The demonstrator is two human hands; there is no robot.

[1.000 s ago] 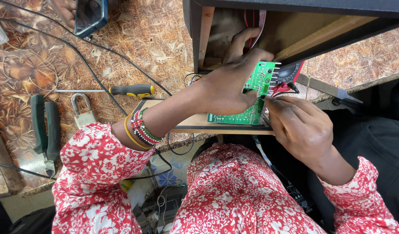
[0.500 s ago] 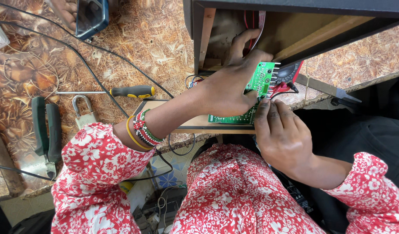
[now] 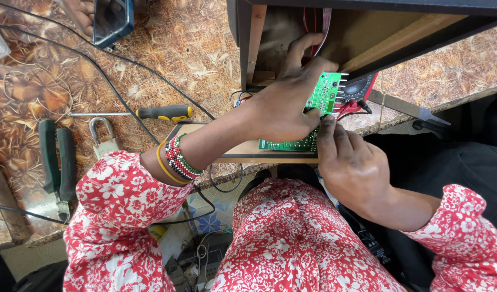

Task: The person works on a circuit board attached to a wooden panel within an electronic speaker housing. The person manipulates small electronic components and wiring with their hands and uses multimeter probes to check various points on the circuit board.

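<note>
My left hand (image 3: 285, 105) grips a small green circuit board (image 3: 326, 93) at the open back of a dark wooden box (image 3: 367, 32), thumb on the board's lower edge. A second green circuit board (image 3: 286, 144) lies under that hand on a wooden panel (image 3: 243, 151). My right hand (image 3: 352, 165) rests just below, its fingertips touching the lower edge of the boards; whether it pinches anything is hidden. Red wires (image 3: 350, 108) run from the small board toward the box.
On the patterned table (image 3: 194, 48) lie a black-and-yellow screwdriver (image 3: 151, 113), a padlock (image 3: 103, 141) and green-handled pliers (image 3: 56, 167) at left. Black cables (image 3: 124, 70) cross the surface. A phone (image 3: 112, 20) held by another person's hand sits at the top.
My right hand has slid down and left from beside the small board to below it. My left hand keeps the same hold on the small board.
</note>
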